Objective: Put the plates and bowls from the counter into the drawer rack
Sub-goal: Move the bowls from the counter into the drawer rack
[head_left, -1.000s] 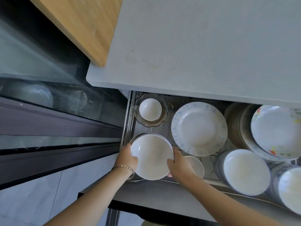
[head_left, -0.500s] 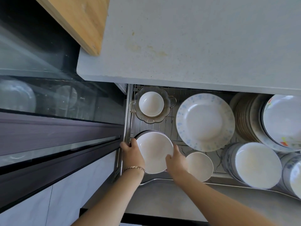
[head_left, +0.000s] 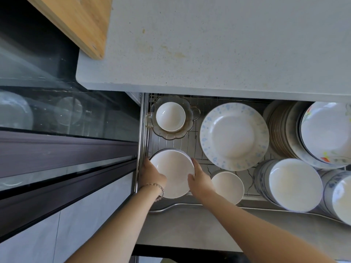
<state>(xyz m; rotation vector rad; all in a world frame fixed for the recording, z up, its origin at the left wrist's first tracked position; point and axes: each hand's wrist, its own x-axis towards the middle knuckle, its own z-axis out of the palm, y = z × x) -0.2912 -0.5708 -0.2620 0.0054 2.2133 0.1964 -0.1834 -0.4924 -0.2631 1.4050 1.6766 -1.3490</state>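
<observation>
A stack of white bowls (head_left: 171,168) sits at the front left corner of the wire drawer rack (head_left: 191,143). My left hand (head_left: 153,174) grips its left rim, and my right hand (head_left: 199,179) grips its right rim. A small white bowl (head_left: 228,186) lies just right of my right hand. Behind it a blue-speckled plate (head_left: 234,136) lies flat. A little white bowl (head_left: 170,116) rests inside a glass dish (head_left: 190,114) at the back left.
More plates (head_left: 326,130) and bowl stacks (head_left: 295,184) fill the rack's right side. The grey counter (head_left: 209,54) overhangs the drawer's back. A wooden board (head_left: 79,21) lies at the counter's left. Dark glass-fronted cabinetry (head_left: 66,118) stands left of the drawer.
Both hands have carried the white bowls lower and deeper into the rack's front left corner. The small bowl beside my right hand has come fully into sight.
</observation>
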